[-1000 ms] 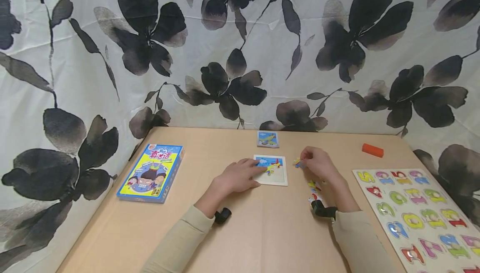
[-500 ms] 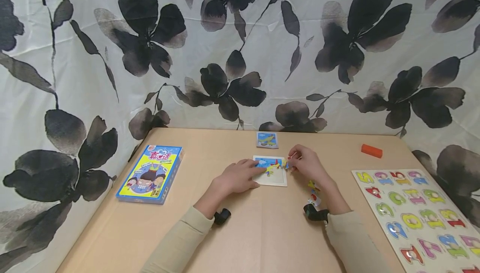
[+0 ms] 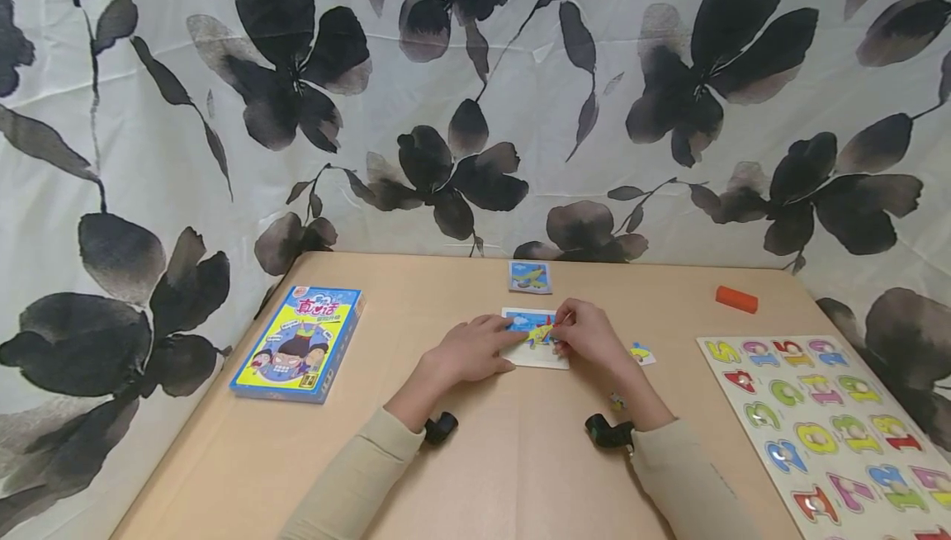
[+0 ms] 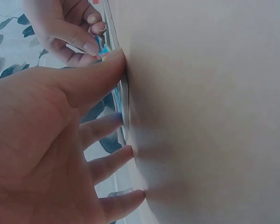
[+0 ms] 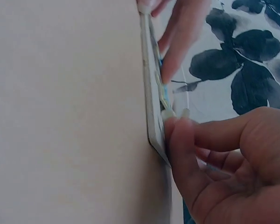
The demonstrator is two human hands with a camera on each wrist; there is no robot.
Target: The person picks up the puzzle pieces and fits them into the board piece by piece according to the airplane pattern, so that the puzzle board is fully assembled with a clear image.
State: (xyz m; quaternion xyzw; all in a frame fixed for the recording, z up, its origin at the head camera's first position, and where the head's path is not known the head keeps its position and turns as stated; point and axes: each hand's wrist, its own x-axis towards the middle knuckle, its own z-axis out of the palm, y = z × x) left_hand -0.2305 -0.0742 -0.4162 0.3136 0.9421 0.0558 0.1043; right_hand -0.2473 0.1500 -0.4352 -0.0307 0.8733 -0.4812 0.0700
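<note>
A small white-framed jigsaw puzzle [image 3: 544,357], partly filled with a blue, yellow and red picture, lies mid-table. My left hand [image 3: 474,350] rests over its left side; in the left wrist view the thumb [image 4: 100,70] lies on the frame and the other fingers reach out fairly straight. Over the right side, my right hand [image 3: 592,335] pinches a small puzzle piece [image 4: 101,43], bluish in the left wrist view, between thumb and fingertips right at the board. Fingers hide most of that piece. Loose puzzle pieces [image 3: 642,353] lie right of the right hand, others partly under its forearm.
Behind the puzzle sits a small stack of picture cards [image 3: 530,277]. A blue and yellow box [image 3: 300,343] lies at left. At right are an orange block [image 3: 737,299] and a large letter-and-number board [image 3: 832,424]. A floral cloth [image 3: 446,69] hangs behind the table [image 3: 513,474].
My right hand has moved left from the loose pieces onto the puzzle's right side, carrying a piece. A loose piece at right is now uncovered. The left hand has stayed in place.
</note>
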